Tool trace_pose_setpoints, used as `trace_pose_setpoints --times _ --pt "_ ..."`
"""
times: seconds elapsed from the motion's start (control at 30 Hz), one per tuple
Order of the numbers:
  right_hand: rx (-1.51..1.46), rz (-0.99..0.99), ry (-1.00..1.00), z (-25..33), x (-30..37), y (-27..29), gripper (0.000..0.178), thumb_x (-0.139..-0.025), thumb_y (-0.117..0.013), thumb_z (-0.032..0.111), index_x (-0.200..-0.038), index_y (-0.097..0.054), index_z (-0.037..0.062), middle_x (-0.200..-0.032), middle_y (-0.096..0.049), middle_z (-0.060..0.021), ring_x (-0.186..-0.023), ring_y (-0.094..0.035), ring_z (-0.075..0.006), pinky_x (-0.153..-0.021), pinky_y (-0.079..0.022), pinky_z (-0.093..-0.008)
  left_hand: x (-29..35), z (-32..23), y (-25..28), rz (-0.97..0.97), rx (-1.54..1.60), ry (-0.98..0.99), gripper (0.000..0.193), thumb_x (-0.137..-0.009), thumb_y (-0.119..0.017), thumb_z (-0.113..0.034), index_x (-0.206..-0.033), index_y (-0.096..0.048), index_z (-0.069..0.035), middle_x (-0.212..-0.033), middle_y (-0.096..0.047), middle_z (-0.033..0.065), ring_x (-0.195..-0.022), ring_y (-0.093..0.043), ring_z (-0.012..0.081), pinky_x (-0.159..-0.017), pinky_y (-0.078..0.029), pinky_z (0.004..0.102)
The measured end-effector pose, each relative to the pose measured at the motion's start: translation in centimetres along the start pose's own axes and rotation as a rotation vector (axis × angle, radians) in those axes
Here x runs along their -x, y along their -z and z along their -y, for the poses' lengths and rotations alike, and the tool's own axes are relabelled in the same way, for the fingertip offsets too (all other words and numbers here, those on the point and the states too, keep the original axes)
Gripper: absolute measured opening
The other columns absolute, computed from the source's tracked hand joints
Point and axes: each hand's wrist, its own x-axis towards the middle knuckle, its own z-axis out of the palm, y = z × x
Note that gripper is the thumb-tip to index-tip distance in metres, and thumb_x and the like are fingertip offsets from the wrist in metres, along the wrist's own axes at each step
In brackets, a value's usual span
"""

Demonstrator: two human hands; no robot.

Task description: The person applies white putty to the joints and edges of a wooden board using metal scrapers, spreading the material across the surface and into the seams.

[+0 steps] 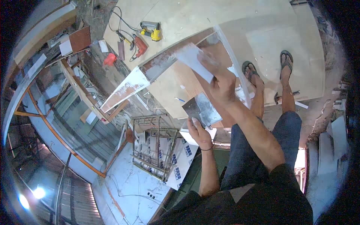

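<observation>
My left hand (200, 134) holds up a dark flat board (190, 107) by its near edge. A thick patch of white paste (207, 110) lies across that board. Higher up, my right hand (222, 84) is closed on a thin whitish flat piece (194, 62), smeared by motion, so its exact kind cannot be told. Beneath both hands, a long brown wooden panel assembly (219, 48) with raised edge strips is streaked with white. The whitish piece is over its left side, and whether they touch is unclear. A tapering end (129, 87) of the assembly is coated white.
On the pale board surface (195, 13) at the far left lie a red corded drill (140, 46) and a yellow-and-black nail gun (152, 31). A blue pen (179, 99) lies nearer. A hammer (285, 96) rests by my sandalled feet. A slatted wooden frame (153, 148) stands at lower left.
</observation>
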Motion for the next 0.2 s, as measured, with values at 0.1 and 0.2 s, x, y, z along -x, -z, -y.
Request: trace_pose_setpoints --times 0.1,0.2 --pt "-0.107 -0.035 0.069 -0.43 -1.66 -0.61 0.051 -0.067 -0.046 -0.014 -0.111 -0.058 0.0084 -0.113 -0.057 -0.0122 -0.110 -0.052 -0.0302 -0.091 -0.043 -0.0371 0.42 -0.64 -0.60 -0.007 0.072 0.019 0.033 -0.094 -0.039 -0.017 -0.115 -0.043 0.008 -0.100 -0.055 0.0117 -0.087 -0.052 0.0148 -0.077 -0.042 0.0265" --pt "-0.035 0.055 0.131 -0.30 -1.40 -0.82 0.050 -0.068 -0.046 -0.013 -0.111 -0.058 0.0082 -0.113 -0.058 -0.0123 -0.109 -0.052 -0.0301 -0.091 -0.043 -0.0355 0.08 -0.25 0.26 0.013 0.087 0.024 0.034 -0.093 -0.039 -0.017 -0.117 -0.042 0.007 -0.100 -0.055 0.0117 -0.088 -0.052 0.0151 -0.077 -0.042 0.0265"
